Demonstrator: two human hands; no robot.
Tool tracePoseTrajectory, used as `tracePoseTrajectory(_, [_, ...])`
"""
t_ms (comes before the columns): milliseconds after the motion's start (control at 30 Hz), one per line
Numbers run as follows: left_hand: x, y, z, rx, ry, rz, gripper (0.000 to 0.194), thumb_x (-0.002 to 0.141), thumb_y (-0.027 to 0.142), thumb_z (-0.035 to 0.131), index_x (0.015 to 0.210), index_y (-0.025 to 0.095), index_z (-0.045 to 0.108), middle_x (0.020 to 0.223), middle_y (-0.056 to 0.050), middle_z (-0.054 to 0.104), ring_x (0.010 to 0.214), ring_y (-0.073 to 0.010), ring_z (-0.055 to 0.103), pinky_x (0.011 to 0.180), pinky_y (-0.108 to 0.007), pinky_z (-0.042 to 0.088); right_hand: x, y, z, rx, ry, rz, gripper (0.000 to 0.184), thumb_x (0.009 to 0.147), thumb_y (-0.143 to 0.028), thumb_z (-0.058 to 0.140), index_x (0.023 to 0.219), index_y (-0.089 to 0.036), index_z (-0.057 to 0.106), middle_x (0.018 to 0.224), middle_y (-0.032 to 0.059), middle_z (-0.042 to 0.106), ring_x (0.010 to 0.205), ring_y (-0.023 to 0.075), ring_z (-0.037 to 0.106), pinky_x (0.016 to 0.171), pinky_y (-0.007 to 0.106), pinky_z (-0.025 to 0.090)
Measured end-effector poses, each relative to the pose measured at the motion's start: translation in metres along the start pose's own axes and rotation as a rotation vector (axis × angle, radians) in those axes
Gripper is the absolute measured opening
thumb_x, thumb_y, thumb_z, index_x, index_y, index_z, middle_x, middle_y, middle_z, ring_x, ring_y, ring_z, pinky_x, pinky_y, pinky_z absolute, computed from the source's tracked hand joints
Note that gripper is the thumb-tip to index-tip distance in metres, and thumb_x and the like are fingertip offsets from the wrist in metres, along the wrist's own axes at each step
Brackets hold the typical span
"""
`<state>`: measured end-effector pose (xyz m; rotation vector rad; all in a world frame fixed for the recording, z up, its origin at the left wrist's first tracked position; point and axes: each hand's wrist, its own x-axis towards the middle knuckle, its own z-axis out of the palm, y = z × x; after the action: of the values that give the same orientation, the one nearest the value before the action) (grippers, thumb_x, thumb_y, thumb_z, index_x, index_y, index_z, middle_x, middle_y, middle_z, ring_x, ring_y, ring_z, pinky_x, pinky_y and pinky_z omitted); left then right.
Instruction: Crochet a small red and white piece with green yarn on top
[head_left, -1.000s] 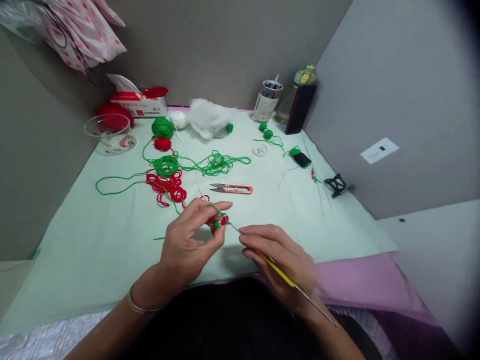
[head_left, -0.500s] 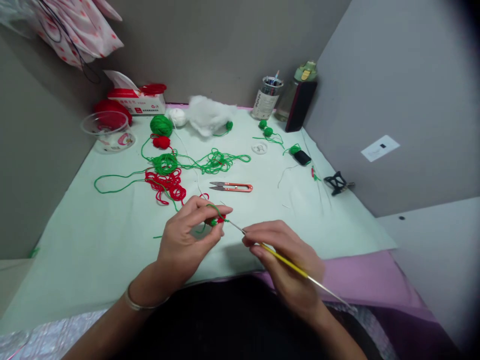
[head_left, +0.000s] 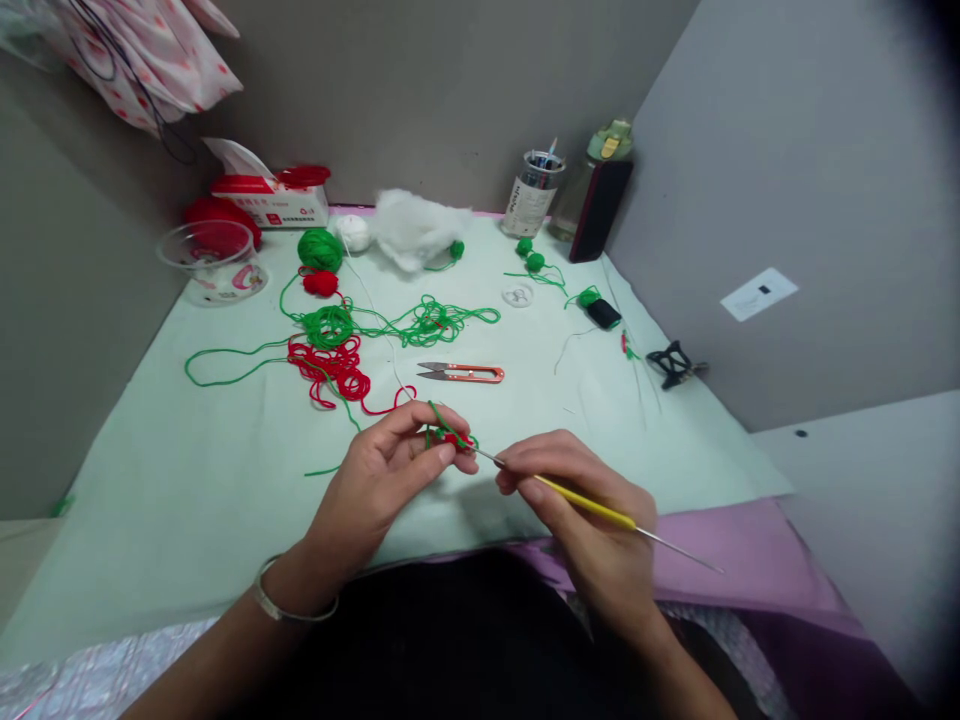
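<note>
Between the thumb and fingers of my left hand (head_left: 390,465) is a small red and green crochet piece (head_left: 456,438), partly hidden by the fingers. A green strand loops over it. My right hand (head_left: 581,510) grips a crochet hook (head_left: 589,505) with a yellow handle like a pen, its metal tip touching the piece's right side. Thread snips (head_left: 461,372) with an orange handle lie just beyond my hands. Loose red yarn (head_left: 337,370) and tangled green yarn (head_left: 431,322) spread across the table to the left and middle.
At the back stand a tissue box (head_left: 289,205), white stuffing (head_left: 416,230), a pen holder (head_left: 532,195), a bottle (head_left: 600,175) and a dark phone (head_left: 602,210). A clear tub (head_left: 214,265) sits back left. Small green balls (head_left: 534,260) and a black stand (head_left: 675,365) lie right.
My left hand has turned and shifted slightly right with the crochet piece, showing more of its red side. My right hand and the hook have moved slightly right, the hook's rear end rising.
</note>
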<state>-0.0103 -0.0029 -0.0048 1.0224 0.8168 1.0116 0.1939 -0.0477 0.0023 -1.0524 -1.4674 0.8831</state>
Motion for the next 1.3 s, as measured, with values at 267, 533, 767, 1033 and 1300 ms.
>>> tracePoseTrajectory(267, [0.006,-0.002,0.004,-0.023,0.026,0.027,0.018,0.086,0.024,0.086,0.099,0.020,0.074,0.102,0.000,0.072,0.085,-0.0114,0.072,0.083,-0.023,0.060,0.000,-0.003,0.001,-0.061,-0.008,-0.043,0.019,0.098,-0.013,0.071,0.106,-0.028,0.080,0.099,0.0005,0.078,0.093,0.0138,0.072,0.081,0.026,0.058])
tracePoseTrajectory(533, [0.007,0.002,0.002,-0.013,-0.003,0.049,0.013,0.087,0.015,0.084,0.096,0.018,0.075,0.100,0.001,0.071,0.086,-0.0098,0.074,0.083,-0.019,0.061,0.001,-0.001,-0.003,0.028,0.018,0.058,0.015,0.097,-0.018,0.074,0.102,-0.029,0.083,0.095,0.0005,0.078,0.086,0.0138,0.073,0.077,0.026,0.059])
tracePoseTrajectory(767, [0.006,0.003,-0.001,0.013,-0.036,-0.005,0.011,0.089,0.014,0.081,0.096,0.019,0.075,0.094,0.003,0.072,0.076,-0.0084,0.076,0.073,-0.016,0.059,0.008,0.016,-0.007,0.356,-0.025,0.288,0.007,0.095,-0.028,0.077,0.094,-0.027,0.084,0.087,0.0010,0.078,0.075,0.0139,0.074,0.071,0.026,0.060])
tracePoseTrajectory(1033, [0.005,0.003,0.002,0.018,-0.025,-0.027,0.009,0.089,0.015,0.081,0.094,0.018,0.074,0.085,0.003,0.071,0.069,-0.0068,0.072,0.068,-0.015,0.058,0.014,0.021,-0.005,0.469,0.007,0.359,0.009,0.089,-0.033,0.083,0.088,-0.025,0.085,0.082,0.0014,0.080,0.068,0.0123,0.074,0.066,0.023,0.060])
tracePoseTrajectory(1300, [0.004,0.002,0.000,0.059,-0.053,-0.052,0.009,0.090,0.020,0.081,0.095,0.019,0.074,0.081,0.004,0.069,0.069,-0.0082,0.072,0.069,-0.017,0.057,0.013,0.021,-0.004,0.481,0.015,0.373,0.009,0.089,-0.033,0.084,0.087,-0.024,0.084,0.082,0.0023,0.080,0.067,0.0128,0.073,0.066,0.024,0.061])
